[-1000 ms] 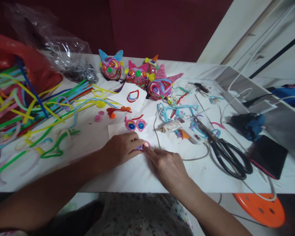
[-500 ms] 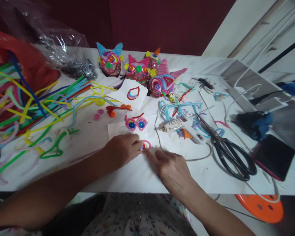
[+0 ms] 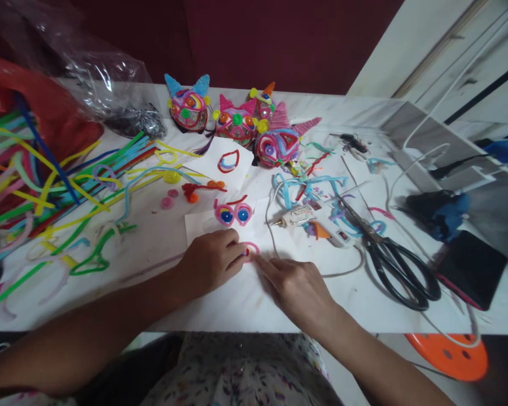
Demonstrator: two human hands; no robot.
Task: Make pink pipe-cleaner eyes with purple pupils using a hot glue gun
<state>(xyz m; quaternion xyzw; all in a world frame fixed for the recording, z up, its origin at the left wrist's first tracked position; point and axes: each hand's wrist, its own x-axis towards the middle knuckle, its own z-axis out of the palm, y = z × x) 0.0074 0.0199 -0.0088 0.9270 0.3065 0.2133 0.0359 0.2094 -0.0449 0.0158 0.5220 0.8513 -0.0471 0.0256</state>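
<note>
A small pink pipe cleaner loop (image 3: 254, 246) with a bit of red inside lies on white paper (image 3: 198, 224) near the table's front. My left hand (image 3: 214, 258) is closed, its fingertips on the loop's left side and hiding part of it. From the right, my right hand (image 3: 298, 286) reaches in with its index finger stretched to the loop's lower right edge; the other fingers are partly hidden below. Just beyond my hands is a pair of pink pipe cleaner eyes (image 3: 233, 214) with blue centres. Farther back, another paper (image 3: 207, 163) bears a red and blue teardrop outline (image 3: 228, 162).
Several colourful decorated heads (image 3: 237, 125) stand at the back. Loose pipe cleaners (image 3: 97, 192) spread over the left side. A glue gun (image 3: 298, 215), its cord, large black scissors (image 3: 389, 254) and a dark phone-like case (image 3: 474, 268) lie to the right.
My right index finger has straightened at the loop and the hand has flattened slightly. My left hand stays almost in place on the loop.
</note>
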